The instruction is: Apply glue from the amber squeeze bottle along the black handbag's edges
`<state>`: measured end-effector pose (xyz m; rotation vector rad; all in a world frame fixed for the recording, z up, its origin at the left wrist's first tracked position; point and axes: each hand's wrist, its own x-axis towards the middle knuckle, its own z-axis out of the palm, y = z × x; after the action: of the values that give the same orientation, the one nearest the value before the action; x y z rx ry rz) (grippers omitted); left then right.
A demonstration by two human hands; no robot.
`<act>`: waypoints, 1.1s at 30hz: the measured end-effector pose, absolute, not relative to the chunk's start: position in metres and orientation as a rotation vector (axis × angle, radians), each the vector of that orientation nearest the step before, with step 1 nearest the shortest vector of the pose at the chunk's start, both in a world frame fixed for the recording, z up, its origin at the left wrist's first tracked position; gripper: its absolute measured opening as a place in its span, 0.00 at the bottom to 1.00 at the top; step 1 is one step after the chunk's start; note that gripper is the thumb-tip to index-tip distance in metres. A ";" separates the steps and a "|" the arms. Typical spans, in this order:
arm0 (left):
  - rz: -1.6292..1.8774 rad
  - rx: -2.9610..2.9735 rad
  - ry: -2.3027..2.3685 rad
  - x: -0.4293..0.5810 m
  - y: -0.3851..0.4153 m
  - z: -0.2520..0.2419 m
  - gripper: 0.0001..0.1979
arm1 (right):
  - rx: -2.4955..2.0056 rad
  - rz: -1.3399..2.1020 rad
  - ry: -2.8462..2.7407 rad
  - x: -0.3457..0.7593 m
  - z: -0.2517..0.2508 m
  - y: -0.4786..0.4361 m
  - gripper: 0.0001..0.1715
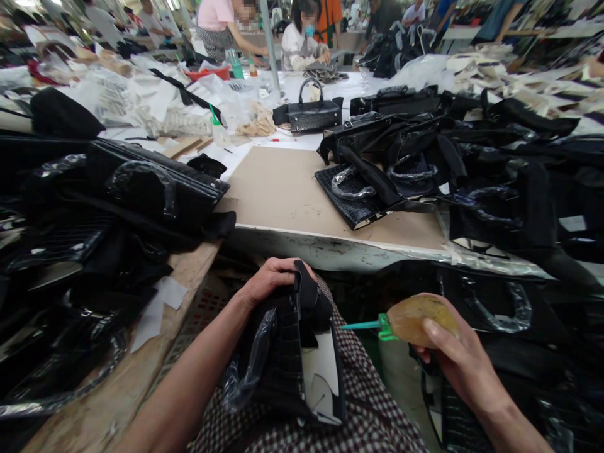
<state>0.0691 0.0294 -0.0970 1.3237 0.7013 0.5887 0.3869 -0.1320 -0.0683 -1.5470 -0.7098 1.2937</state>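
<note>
On my lap, over a checked apron (372, 402), rests a black crocodile-patterned handbag (283, 358) with a plastic-wrapped handle (250, 371). Its pale inner side panel (321, 371) faces up toward the right. My left hand (278, 277) is closed on the bag's far end, where a black fabric flap stands up. My right hand (443, 333) grips a squeeze glue bottle (415, 319) filled with something yellowish. The bottle lies sideways, and its green nozzle points left at the bag without touching it.
Unfinished black handbags are heaped on the left bench (189, 270) and at the right (509, 170). Ahead is a brown board (278, 182) with one bag (353, 195) on it. A finished-looking handbag (314, 113) and another glue bottle (219, 129) stand farther back. People work beyond.
</note>
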 end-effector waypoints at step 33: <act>0.633 1.456 0.683 0.078 0.022 -0.095 0.09 | -1.861 1.067 -1.032 0.389 -0.066 -0.127 0.36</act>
<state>0.0778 0.0217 -0.0948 1.4560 0.6831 0.6334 0.3895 -0.1270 -0.0662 -1.8608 -1.0322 1.0667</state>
